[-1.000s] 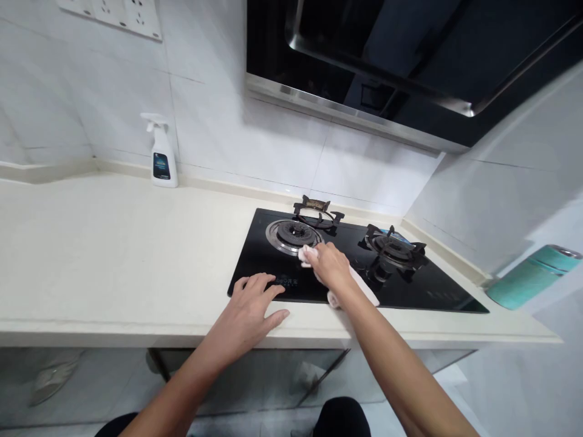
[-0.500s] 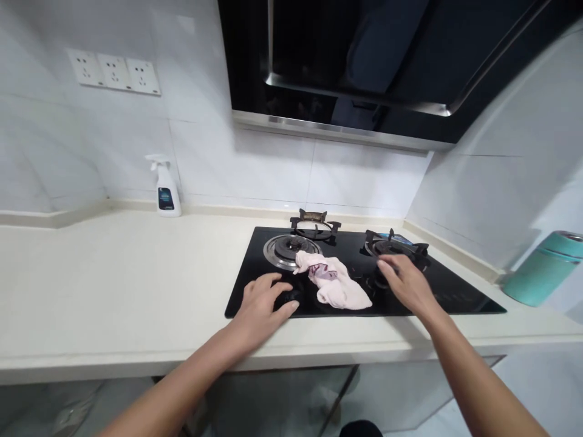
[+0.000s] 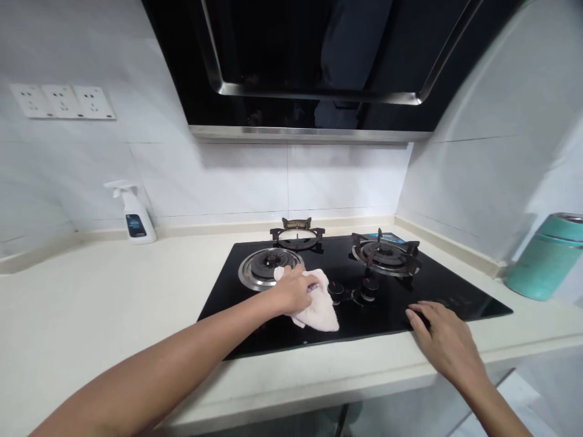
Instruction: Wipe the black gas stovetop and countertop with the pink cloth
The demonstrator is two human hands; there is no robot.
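the left hand (image 3: 294, 292) grasps a pale pink cloth (image 3: 322, 308), fingers curled over its upper part. the cloth lies on the black glass stove (image 3: 255, 340), at the front right of the left burner (image 3: 262, 271) and left of the two knobs (image 3: 368, 287). the right hand (image 3: 449, 340) is released, holding nothing; its fingers are loosely bent at the stove's front edge. a pot stand (image 3: 298, 239) sits behind the left burner. a spray bottle (image 3: 137, 220) stands near the wall, left of the stove.
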